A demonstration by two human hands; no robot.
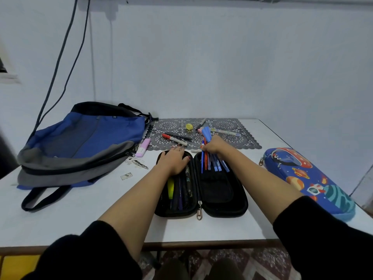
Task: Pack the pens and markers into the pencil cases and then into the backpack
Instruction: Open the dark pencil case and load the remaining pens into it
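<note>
Backpack (pixel 80 142) left of open case (pixel 201 186).

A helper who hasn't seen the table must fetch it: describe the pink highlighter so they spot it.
Find the blue and grey fabric backpack on the left of the white table. Beside its right edge, off the grey lace mat's left corner, lies the pale pink highlighter. It is short and blocky, while the markers nearby are long and slim.

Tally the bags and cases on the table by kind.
Backpack: 1
Black pencil case, open: 1
Blue space-print pencil case, closed: 1
Total: 3
</note>
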